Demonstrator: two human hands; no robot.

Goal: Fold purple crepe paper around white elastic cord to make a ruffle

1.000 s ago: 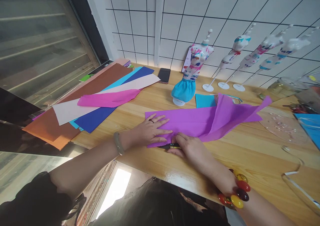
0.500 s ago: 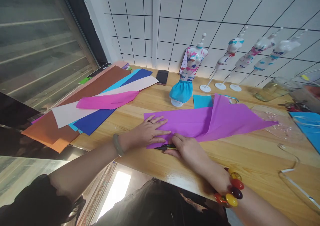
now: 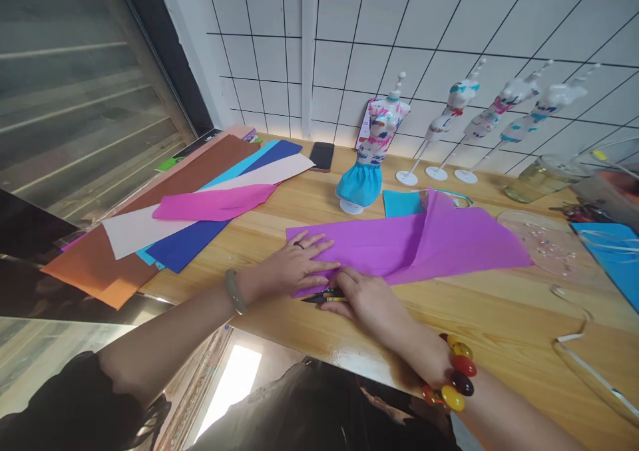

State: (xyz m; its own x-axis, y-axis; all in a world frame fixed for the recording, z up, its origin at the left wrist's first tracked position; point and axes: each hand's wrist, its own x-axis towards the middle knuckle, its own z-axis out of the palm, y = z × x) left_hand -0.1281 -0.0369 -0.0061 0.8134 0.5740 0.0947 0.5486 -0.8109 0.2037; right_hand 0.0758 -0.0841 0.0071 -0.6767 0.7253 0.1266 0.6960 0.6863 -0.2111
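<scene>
A long purple sheet (image 3: 369, 245) lies across the wooden table (image 3: 479, 318), its right part folded over. My left hand (image 3: 302, 263) rests spread and flat on the sheet's left end. Close beside it, at the sheet's near edge, my right hand (image 3: 357, 295) is closed round a small dark tool with yellow marks (image 3: 327, 298). The tool's dark pointed tip sticks out to the left, below the purple sheet; its other end is hidden in the fingers.
Coloured sheets (image 3: 200, 201) overlap at the left. Behind the purple sheet stand a small mannequin in a blue skirt (image 3: 360, 183), more mannequins (image 3: 452, 112), a phone (image 3: 322, 155) and a glass jar (image 3: 536, 179). A white ribbon (image 3: 589, 364) lies at the right.
My right hand has shifted slightly left, and more of the tool's dark tip shows beside the sheet. The purple sheet's right corner has drawn in to the left. My left hand remains flat.
</scene>
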